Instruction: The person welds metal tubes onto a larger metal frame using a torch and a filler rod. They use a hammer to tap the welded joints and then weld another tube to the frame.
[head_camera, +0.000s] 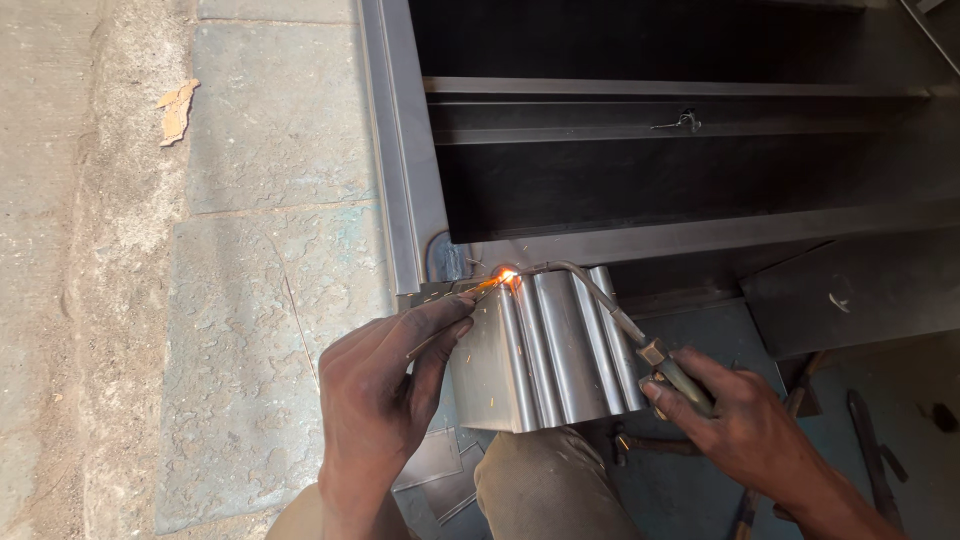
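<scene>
Worn stone paving (270, 130) carries the dark steel frame (405, 150). A torn cardboard scrap (176, 108) lies left on it. Thin metal offcuts (440, 465) lie near the frame.

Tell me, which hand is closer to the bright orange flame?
Left. The left hand holds a thin rod just below and left of the flame. The right hand grips the torch handle, farther away at lower right.

left hand (385, 385) pinching, right hand (735, 415) gripping
</scene>
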